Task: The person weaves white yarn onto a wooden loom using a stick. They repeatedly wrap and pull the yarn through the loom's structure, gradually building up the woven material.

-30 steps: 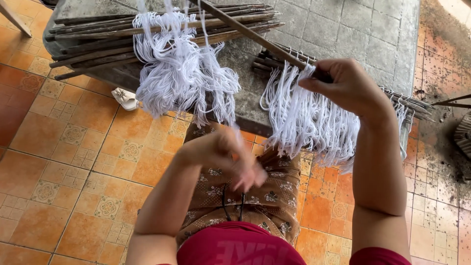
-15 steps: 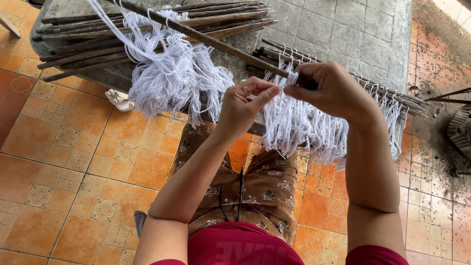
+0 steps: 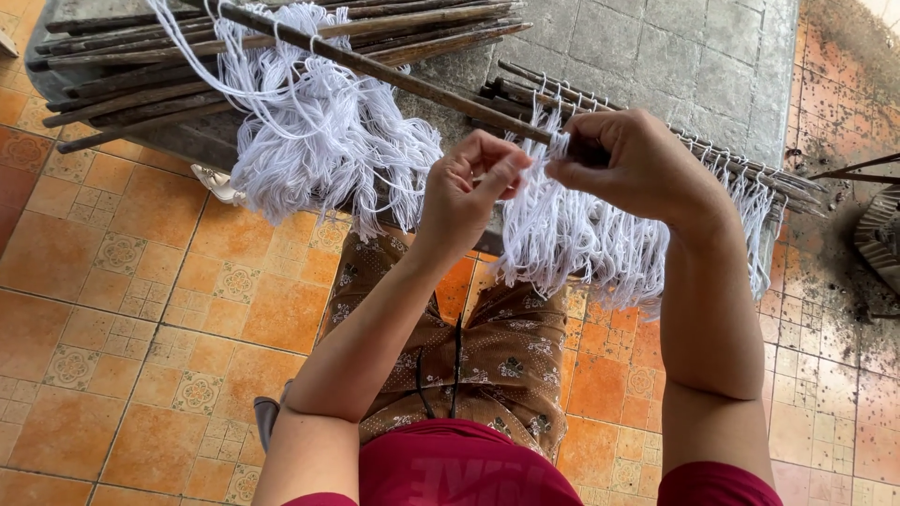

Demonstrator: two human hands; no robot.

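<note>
I am watching both hands working at one long stick [image 3: 394,75] that is slanting from the upper left down to the middle of the view, where the right hand [image 3: 637,169] is closing its grip around the near end, I judge to keep it steady and lifted clear of the pile. The left hand [image 3: 473,183] is sitting just beside it with thumb and fingertips pinching together on a thin white thread [image 3: 525,159] right at the stick, apparently so the loop can be drawn tight against the wood. Below the two hands a curtain of white strings [image 3: 581,244] is hanging from a second bundle of sticks [image 3: 741,164] lying along the edge of the grey stone worktop [image 3: 675,56], free to drop over the side. A bigger tangle of the same strings [image 3: 319,141] is draping off another stack of sticks [image 3: 141,66] at the upper left, over the orange tiled floor [image 3: 122,309]. Counting: two hands, one held stick, two resting bundles, two hanging masses; the single sticks in each bundle are overlapping too much for me to number, and the strings are far too many.
</note>
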